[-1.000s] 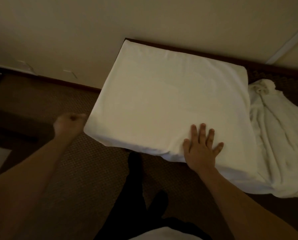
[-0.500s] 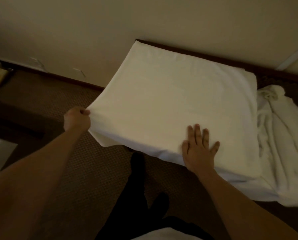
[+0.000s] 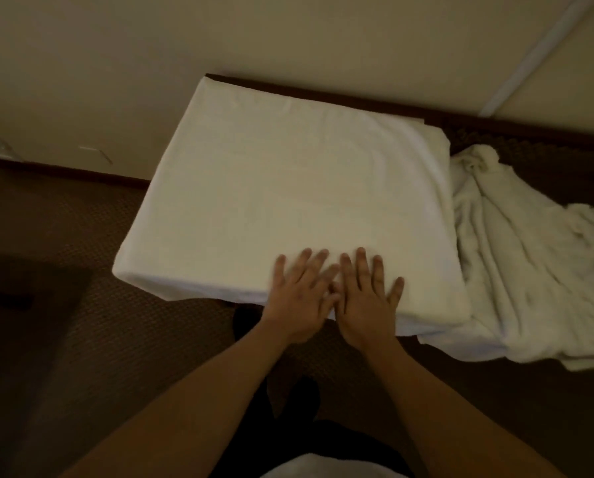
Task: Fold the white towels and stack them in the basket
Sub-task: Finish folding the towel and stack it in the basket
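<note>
On the left there is only dark carpet (image 3: 81, 288) and a pale wall (image 3: 150, 63) behind it. No basket is showing anywhere in this view, so the stacking part of the task is, as far as I can judge, not yet begun.

In the middle, the folded towel (image 3: 281, 188) is lying flat on a dark surface (image 3: 516, 132) that is standing against the wall. The towel is making a thick, almost square shape with several layers, and its left end is reaching past the edge of the surface, over the carpet. The far right corner is showing layers that are not perfectly even.

The left hand (image 3: 299, 298) is resting flat on the near edge of this towel, with the fingers straight and spread, holding nothing. It is a little blurred. Just beside it, almost touching, the right hand (image 3: 366, 298) is pressing in the same way, palm down and fingers straight, also gripping nothing. I am judging that both hands are smoothing the towel, so the folding of this one is near its end, though one more fold may be needed.

On the right, a second white towel (image 3: 523, 263) is lying crumpled on the same surface, touching the folded one. It is not folded at all, so this work is still waiting.
</note>
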Demonstrator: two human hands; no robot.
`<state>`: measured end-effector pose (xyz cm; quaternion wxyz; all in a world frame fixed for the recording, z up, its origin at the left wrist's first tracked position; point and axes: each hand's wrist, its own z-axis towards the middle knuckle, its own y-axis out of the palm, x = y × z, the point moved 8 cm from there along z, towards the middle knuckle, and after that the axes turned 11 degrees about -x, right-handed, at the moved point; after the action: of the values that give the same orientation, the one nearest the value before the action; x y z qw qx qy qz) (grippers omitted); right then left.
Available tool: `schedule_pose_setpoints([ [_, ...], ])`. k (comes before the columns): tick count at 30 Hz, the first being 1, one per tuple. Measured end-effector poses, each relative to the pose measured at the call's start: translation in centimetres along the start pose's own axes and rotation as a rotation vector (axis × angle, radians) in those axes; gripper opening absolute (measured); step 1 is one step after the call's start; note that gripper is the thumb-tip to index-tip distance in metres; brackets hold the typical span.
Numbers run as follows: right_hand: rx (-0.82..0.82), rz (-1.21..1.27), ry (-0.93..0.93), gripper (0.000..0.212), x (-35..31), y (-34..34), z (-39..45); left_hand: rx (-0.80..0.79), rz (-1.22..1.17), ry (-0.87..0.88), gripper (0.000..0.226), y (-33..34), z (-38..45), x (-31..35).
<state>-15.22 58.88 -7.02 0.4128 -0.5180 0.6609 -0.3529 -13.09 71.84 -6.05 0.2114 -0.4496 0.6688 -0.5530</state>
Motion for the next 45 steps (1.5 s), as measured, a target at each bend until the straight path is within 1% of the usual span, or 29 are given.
schedule_pose_setpoints([
  [2, 0.027, 0.017, 0.067, 0.061, 2.5, -0.6, -0.1, 0.015, 0.076, 0.007, 0.060, 0.4, 0.1, -1.7],
  [3, 0.039, 0.035, 0.113, 0.060, 4.2, -1.1, -0.4, 0.016, 0.088, -0.021, 0.060, 0.5, -0.1, -3.3],
  [6, 0.046, 0.085, 0.260, 0.062, 10.0, -2.0, -1.6, 0.017, 0.050, -0.275, 0.060, -0.1, -2.5, -10.4],
  [8, 0.036, 0.125, 0.350, 0.063, 13.2, -2.6, -2.4, 0.014, -0.036, -0.466, 0.063, -1.1, -4.6, -15.2],
  [10, 0.026, 0.178, 0.428, 0.063, 14.5, -2.9, -2.1, -0.011, -0.167, -0.650, 0.064, -1.9, -5.8, -18.6],
  [12, 0.021, 0.237, 0.482, 0.065, 13.7, -3.1, -1.2, -0.015, -0.257, -0.763, 0.062, -2.8, -5.2, -18.8],
  [13, 0.034, 0.250, 0.486, 0.066, 12.9, -3.4, -0.6, -0.001, -0.265, -0.748, 0.061, -3.3, -4.1, -17.5],
  [14, 0.054, 0.262, 0.480, 0.066, 12.0, -3.8, -0.1, 0.010, -0.249, -0.680, 0.062, -3.7, -2.4, -15.6],
  [15, 0.077, 0.275, 0.473, 0.065, 11.2, -4.3, 0.5, 0.016, -0.212, -0.574, 0.063, -4.0, -0.6, -13.3],
  [17, 0.086, 0.287, 0.473, 0.063, 10.6, -5.3, 1.6, -0.039, -0.144, -0.370, 0.071, -3.7, 2.9, -8.8],
  [18, 0.083, 0.277, 0.474, 0.063, 11.0, -6.0, 2.6, -0.077, -0.118, -0.313, 0.074, -3.4, 4.7, -7.4],
  [20, 0.067, 0.277, 0.479, 0.062, 12.0, -7.2, 4.5, -0.094, -0.094, -0.305, 0.075, -3.6, 7.1, -6.8],
  [23, 0.091, 0.327, 0.502, 0.057, 14.2, -9.3, 7.6, -0.078, -0.053, -0.334, 0.074, -4.7, 10.8, -8.3],
  [26, 0.225, 0.389, 0.479, 0.042, 15.9, -12.4, 10.9, -0.058, -0.045, -0.312, 0.075, -6.3, 14.7, -9.7],
  [28, 0.299, 0.571, 0.500, 0.041, 17.2, -13.9, 12.9, -0.069, -0.019, -0.290, 0.076, -7.2, 17.0, -10.3],
  [31, 0.294, 0.896, 0.542, 0.048, 19.3, -14.8, 16.7, -0.078, 0.003, -0.239, 0.076, -8.6, 20.6, -11.0],
  [32, 0.294, 0.975, 0.570, 0.049, 20.1, -15.0, 17.8, -0.077, 0.000, -0.223, 0.076, -9.0, 21.8, -11.2],
  [33, 0.293, 1.047, 0.615, 0.046, 20.8, -15.5, 19.0, -0.079, -0.004, -0.201, 0.076, -9.7, 23.5, -11.5],
  [34, 0.293, 1.087, 0.640, 0.040, 21.4, -15.6, 19.5, -0.077, -0.005, -0.184, 0.076, -10.0, 24.4, -11.4],
  [35, 0.291, 1.103, 0.652, 0.037, 21.9, -16.0, 20.6, -0.076, -0.008, -0.165, 0.076, -10.5, 25.9, -11.6],
  [37, 0.276, 1.099, 0.652, 0.043, 22.9, -16.1, 22.0, -0.070, -0.010, -0.138, 0.075, -11.5, 28.2, -11.4],
  [38, 0.287, 1.110, 0.635, 0.041, 23.2, -16.1, 22.7, -0.070, -0.009, -0.135, 0.074, -11.9, 29.4, -11.3],
  [39, 0.313, 1.127, 0.624, 0.035, 23.5, -16.2, 23.1, -0.069, -0.001, -0.135, 0.072, -12.2, 30.5, -11.2],
  [41, 0.428, 1.209, 0.622, 0.019, 24.5, -16.6, 23.5, -0.087, 0.006, -0.133, 0.068, -12.7, 33.0, -11.1],
  [42, 0.474, 1.229, 0.619, 0.016, 25.2, -16.8, 23.7, -0.088, 0.009, -0.136, 0.068, -12.8, 33.9, -11.1],
  [43, 0.462, 1.214, 0.617, 0.015, 25.6, -17.1, 24.0, -0.090, 0.016, -0.148, 0.068, -12.9, 34.7, -11.2],
  [45, 0.329, 1.217, 0.578, 0.017, 25.6, -17.1, 25.2, -0.091, 0.019, -0.188, 0.068, -12.9, 35.5, -11.8],
])
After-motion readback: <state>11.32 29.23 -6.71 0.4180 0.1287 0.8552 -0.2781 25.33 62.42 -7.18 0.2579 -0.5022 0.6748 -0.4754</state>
